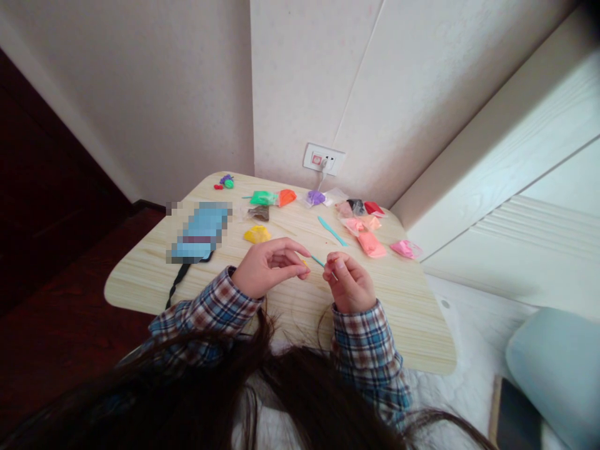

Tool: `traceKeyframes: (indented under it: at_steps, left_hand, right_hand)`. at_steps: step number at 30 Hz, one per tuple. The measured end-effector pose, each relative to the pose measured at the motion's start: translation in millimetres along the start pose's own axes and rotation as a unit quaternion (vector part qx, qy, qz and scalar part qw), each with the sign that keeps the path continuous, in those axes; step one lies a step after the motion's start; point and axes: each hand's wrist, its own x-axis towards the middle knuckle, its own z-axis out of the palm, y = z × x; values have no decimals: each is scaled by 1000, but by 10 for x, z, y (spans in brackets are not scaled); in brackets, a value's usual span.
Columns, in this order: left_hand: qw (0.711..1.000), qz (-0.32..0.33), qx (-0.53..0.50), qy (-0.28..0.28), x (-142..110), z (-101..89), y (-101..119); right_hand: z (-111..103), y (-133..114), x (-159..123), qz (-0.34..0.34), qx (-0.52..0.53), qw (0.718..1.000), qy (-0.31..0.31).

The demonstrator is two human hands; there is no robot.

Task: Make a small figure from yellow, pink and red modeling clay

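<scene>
While the right grip [349,278] pinches a thin blue stick [317,260] near the frame's centre, the left grip [269,267] holds a tiny yellow lump [304,263]; loosened fingertips could drop it onto the pale wood-grain bench [290,312].

The phone [201,234] is pixelated beyond reading. The left hand [267,269] partly hides a yellow bit [304,263], too small to identify; the right hand [351,282] covers part of the stick [317,260]. Hair [300,387] hides some of the table's [403,337] near edge.
</scene>
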Motion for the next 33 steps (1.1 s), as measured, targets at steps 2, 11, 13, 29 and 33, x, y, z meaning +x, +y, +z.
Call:
traceKeyframes:
  at_steps: [2,11,13,29,33]
  left_hand:
    - [1000,0,-3,2,4,-7,-10]
    - [1000,-4,-14,7,6,-3,-4]
    - [1000,-5,-13,7,5,-6,-4]
    - [1000,-4,4,9,15,-2,-3]
    - [1000,-1,6,10,10,-5,-8]
  right_hand:
    - [-7,29,-1,43,40,998,3]
    - [1,82,-12,75,85,993,28]
    - [-1,82,-12,83,95,991,37]
    - [88,-60,-20,99,119,987,45]
    - [91,-44,-42,93,84,992,29]
